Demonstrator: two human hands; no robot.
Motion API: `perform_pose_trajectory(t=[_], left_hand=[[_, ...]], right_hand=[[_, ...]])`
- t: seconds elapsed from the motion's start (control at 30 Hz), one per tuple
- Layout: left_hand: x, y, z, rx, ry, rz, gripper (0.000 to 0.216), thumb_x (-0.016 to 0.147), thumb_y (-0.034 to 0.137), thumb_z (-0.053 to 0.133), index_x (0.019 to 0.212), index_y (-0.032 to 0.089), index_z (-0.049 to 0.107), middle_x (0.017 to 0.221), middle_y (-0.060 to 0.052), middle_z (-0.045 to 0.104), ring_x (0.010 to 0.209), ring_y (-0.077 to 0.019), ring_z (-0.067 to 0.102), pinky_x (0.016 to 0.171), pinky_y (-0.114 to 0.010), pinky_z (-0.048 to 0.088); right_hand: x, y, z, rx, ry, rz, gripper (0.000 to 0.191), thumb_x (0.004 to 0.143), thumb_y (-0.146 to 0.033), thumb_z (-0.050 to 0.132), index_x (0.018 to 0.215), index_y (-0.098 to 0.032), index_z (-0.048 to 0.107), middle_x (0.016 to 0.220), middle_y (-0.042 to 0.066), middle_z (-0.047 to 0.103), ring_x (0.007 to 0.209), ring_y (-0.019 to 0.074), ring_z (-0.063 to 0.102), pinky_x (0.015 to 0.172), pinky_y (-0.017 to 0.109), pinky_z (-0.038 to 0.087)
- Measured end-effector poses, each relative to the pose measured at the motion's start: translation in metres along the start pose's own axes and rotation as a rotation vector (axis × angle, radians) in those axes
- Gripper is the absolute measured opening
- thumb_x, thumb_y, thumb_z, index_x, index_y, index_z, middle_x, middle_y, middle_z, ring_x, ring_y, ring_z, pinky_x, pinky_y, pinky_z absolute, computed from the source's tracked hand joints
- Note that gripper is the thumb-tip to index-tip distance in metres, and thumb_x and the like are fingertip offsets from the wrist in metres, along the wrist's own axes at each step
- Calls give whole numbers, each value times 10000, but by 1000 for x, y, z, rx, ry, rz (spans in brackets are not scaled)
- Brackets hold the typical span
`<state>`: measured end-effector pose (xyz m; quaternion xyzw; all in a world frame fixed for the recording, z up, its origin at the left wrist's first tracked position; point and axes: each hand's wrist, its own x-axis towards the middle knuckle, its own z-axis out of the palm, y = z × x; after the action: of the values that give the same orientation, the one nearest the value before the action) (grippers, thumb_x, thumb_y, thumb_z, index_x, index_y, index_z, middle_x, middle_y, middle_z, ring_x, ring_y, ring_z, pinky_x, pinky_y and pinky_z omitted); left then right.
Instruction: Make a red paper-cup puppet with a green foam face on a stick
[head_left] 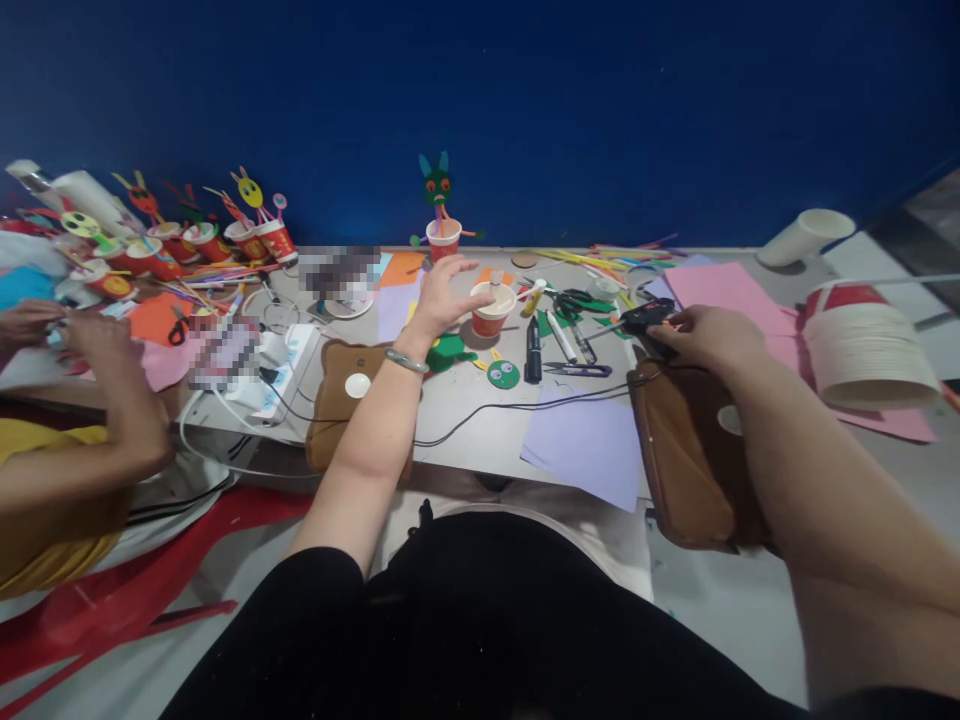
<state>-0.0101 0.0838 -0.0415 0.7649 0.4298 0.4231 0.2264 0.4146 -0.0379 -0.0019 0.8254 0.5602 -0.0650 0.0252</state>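
Observation:
My left hand (442, 298) is raised with thumb and fingers spread, beside a red paper cup (490, 320) with a pale rim. Nothing shows between its fingers. My right hand (709, 338) closes on a black glue gun (646, 316) at the right, which partly hides behind the fingers. A green paper face (503, 374) with big eyes lies in front of the cup. Behind my left hand stands another cup (444, 236), topped by a dark green eared figure (439, 186). A black marker (533, 350) and a white pen (561, 337) lie between my hands.
A black cable (480, 410) crosses the table front. Purple paper (585, 445), pink paper (720, 290) and a stack of paper cups (870, 350) are rightward. Brown pouches (337, 400) overhang the edge. A power strip (289, 370) and a co-worker's arm (124, 400) are at left.

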Motion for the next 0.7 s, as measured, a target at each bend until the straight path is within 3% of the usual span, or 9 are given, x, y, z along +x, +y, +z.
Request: perform_pose_trajectory(t=[0.2,0.43,0.7], left_hand=[[1,-1,4,16,-14,-38,712,794,699,1060,1307,238,885,1597,-183,778,1579,-409,689,1407,-603,489],[-3,14,7,73,-68,-61,594,835,687,1024,1279,308,914,1637,-145,757,1590,-452,667,1419,-706,431],[-1,8,11,44,-56,-47,621,806,698,1040,1282,322,909,1642,-133,761,1597,-447,651,1428,-690,414]], right_hand=[[4,-13,4,-26,-50,55,551,1122,-505,657,1453,-81,774,1301,308,828,1073,348,735,812,407,439],[1,-26,6,-56,8,111,654,1118,-523,726,1568,-53,660,1346,351,790,1107,358,730,820,412,416],[-12,-28,-6,61,37,130,672,1170,-396,529,1692,25,485,1503,435,721,1265,449,743,920,487,457]])
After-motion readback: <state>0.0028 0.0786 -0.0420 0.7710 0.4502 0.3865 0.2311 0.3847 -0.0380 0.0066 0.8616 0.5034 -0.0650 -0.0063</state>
